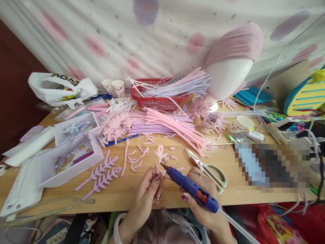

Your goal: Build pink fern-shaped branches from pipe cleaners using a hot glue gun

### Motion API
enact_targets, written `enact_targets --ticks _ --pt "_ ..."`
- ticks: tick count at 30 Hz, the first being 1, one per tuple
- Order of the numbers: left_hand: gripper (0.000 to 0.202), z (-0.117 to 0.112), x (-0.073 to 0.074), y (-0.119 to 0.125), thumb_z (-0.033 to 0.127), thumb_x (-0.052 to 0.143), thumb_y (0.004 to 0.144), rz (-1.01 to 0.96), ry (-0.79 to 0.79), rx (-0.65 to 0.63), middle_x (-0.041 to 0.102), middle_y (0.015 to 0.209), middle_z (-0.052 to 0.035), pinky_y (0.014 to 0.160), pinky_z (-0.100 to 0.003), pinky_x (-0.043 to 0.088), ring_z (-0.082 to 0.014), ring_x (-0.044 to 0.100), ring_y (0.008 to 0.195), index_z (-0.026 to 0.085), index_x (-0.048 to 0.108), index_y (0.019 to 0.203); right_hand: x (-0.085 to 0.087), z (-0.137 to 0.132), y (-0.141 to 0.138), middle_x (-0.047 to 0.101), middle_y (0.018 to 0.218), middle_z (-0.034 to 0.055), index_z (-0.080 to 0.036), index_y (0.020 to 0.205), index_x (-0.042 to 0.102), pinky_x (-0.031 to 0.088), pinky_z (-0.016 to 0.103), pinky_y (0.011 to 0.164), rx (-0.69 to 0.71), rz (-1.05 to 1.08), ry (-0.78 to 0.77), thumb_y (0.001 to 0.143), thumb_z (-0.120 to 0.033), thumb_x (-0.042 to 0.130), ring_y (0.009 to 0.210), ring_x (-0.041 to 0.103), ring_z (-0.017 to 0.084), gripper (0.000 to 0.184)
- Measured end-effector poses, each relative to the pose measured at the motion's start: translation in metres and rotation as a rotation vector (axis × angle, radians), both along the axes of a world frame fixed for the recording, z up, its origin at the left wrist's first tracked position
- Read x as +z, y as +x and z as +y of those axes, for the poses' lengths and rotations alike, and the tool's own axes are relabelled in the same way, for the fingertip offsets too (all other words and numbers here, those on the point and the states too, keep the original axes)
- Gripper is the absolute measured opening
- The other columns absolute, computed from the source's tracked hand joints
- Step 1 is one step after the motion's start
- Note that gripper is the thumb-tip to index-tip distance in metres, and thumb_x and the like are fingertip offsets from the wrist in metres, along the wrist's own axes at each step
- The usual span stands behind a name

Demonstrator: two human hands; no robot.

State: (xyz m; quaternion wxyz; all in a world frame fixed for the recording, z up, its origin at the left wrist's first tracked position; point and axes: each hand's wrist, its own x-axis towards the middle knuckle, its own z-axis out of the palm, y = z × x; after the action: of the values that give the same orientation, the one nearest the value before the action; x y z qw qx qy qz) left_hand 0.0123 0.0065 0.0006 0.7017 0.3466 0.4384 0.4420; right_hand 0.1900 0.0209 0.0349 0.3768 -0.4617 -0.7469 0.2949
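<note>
My left hand (149,188) pinches the stem of a pink pipe-cleaner sprig (159,154), which has a loop at its top and short side pieces. In my right hand (203,189) is a blue hot glue gun (191,188), its nozzle tip touching or very close to the sprig just above my left fingertips. A clear glue stick (236,225) trails from the gun's back end. Short cut pink pieces (137,159) lie scattered left of the sprig. Two finished-looking lilac sprigs (104,174) rest further left. White-handled scissors (207,169) lie beyond my right hand.
Bundled pink pipe cleaners (175,130) lie across the table's middle, before a red basket (159,103) of more stems. White boxes (71,162) with beads stand left. At the back right is a white head form (228,78); paper cups (240,124) and a cable (264,78) are nearby.
</note>
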Motion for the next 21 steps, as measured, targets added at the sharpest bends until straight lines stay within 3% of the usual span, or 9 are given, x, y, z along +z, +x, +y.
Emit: enact_targets --ticks 5,8,10,12,14,16,18,21 --pt "0.031 -0.002 0.000 -0.001 0.051 0.046 0.091 -0.022 -0.015 0.002 0.035 0.055 0.0078 0.043 -0.017 0.023 -0.0061 0.024 0.044 0.021 0.049 0.084 0.002 0.001 0.004 0.050 0.060 0.0005 -0.020 0.065 0.054 0.036 0.030 0.055 -0.031 -0.078 -0.038 0.084 -0.043 0.056 0.060 0.049 0.018 0.030" --pt "0.030 -0.002 -0.002 -0.002 0.050 0.045 0.091 -0.022 -0.017 0.014 0.035 0.055 0.0078 0.043 -0.017 0.023 -0.0056 0.024 0.045 0.020 0.050 0.085 -0.004 -0.002 0.024 0.055 0.063 0.0019 -0.020 0.067 0.058 0.039 0.030 0.056 -0.134 -0.088 -0.068 0.084 -0.046 0.056 0.060 0.052 0.018 0.031" --pt "0.030 -0.002 -0.004 -0.003 0.049 0.046 0.091 -0.021 -0.009 0.035 0.035 0.055 0.0079 0.042 -0.017 0.022 -0.0052 0.023 0.044 0.020 0.050 0.084 -0.009 -0.005 0.045 0.059 0.066 0.0028 -0.020 0.071 0.061 0.042 0.030 0.056 -0.283 -0.084 -0.093 0.084 -0.048 0.055 0.060 0.055 0.019 0.032" --pt "0.030 -0.002 -0.006 -0.005 0.049 0.048 0.090 -0.026 -0.017 0.062 0.035 0.055 0.0081 0.042 -0.016 0.021 -0.0048 0.022 0.044 0.020 0.049 0.083 -0.014 -0.008 0.070 0.060 0.065 0.0023 -0.020 0.076 0.063 0.042 0.030 0.054 -0.519 -0.114 -0.127 0.084 -0.052 0.053 0.056 0.054 0.019 0.035" --pt "0.031 -0.001 -0.007 -0.008 0.050 0.050 0.089 -0.039 -0.037 0.101 0.036 0.055 0.0084 0.041 -0.016 0.020 -0.0042 0.023 0.043 0.020 0.049 0.083 -0.018 -0.009 0.093 0.060 0.061 0.0030 -0.019 0.073 0.063 0.042 0.031 0.054 -0.783 -0.188 -0.182 0.083 -0.057 0.051 0.054 0.054 0.019 0.041" --pt "0.032 0.001 -0.008 -0.011 0.052 0.052 0.087 -0.060 -0.051 0.141 0.036 0.055 0.0089 0.041 -0.015 0.019 -0.0036 0.022 0.042 0.020 0.048 0.084 -0.022 -0.007 0.110 0.061 0.058 0.0053 -0.018 0.068 0.064 0.042 0.033 0.055 -0.959 -0.246 -0.249 0.082 -0.062 0.047 0.053 0.055 0.021 0.049" --pt "0.033 0.002 -0.007 -0.013 0.052 0.054 0.086 -0.079 -0.055 0.172 0.035 0.055 0.0095 0.040 -0.015 0.018 -0.0028 0.021 0.041 0.020 0.048 0.084 -0.025 -0.002 0.121 0.061 0.056 0.0073 -0.017 0.065 0.065 0.043 0.035 0.057 -1.011 -0.268 -0.311 0.081 -0.065 0.043 0.055 0.057 0.023 0.055" --pt "0.034 0.004 -0.005 -0.014 0.052 0.058 0.083 -0.083 -0.062 0.207 0.035 0.054 0.0099 0.040 -0.015 0.016 -0.0021 0.020 0.039 0.020 0.048 0.083 -0.031 0.007 0.125 0.062 0.057 0.0090 -0.017 0.066 0.067 0.044 0.037 0.060 -0.973 -0.312 -0.359 0.081 -0.066 0.039 0.060 0.059 0.027 0.058"
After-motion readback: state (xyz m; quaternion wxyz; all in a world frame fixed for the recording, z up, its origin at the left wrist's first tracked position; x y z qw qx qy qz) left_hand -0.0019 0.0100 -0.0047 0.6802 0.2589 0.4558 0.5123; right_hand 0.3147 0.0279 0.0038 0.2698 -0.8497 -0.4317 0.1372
